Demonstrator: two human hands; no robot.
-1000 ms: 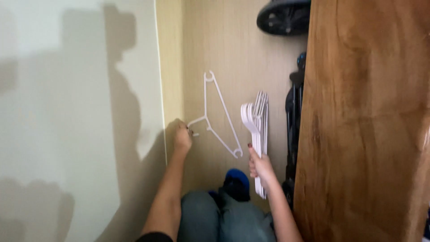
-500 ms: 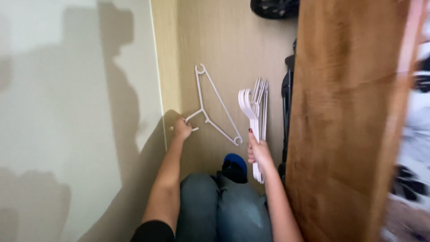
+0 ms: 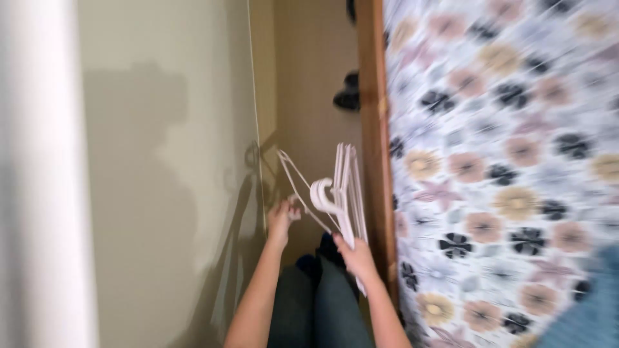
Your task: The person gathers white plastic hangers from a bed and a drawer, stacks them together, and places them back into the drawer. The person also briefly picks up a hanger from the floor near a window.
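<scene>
Plainly, the person stands in the narrow gap between a pale wall (image 3: 161, 193) on the left and a bed on the right, so both arms stay tucked close. The right hand (image 3: 358, 258) has its grip closed around the lower ends of a bunch of white hangers (image 3: 345, 187), held upright with the hooks nested together, which keeps the bunch compact beside the wooden bed frame (image 3: 374, 161). The left hand (image 3: 280, 219) pinches one end of a single white hanger (image 3: 303, 190), fingers together on it, and that hanger slants toward the bunch. A floral bedspread (image 3: 503, 174) covers the bed. Far along the floor lies a dark shoe (image 3: 348, 96), though blur hides its detail.
</scene>
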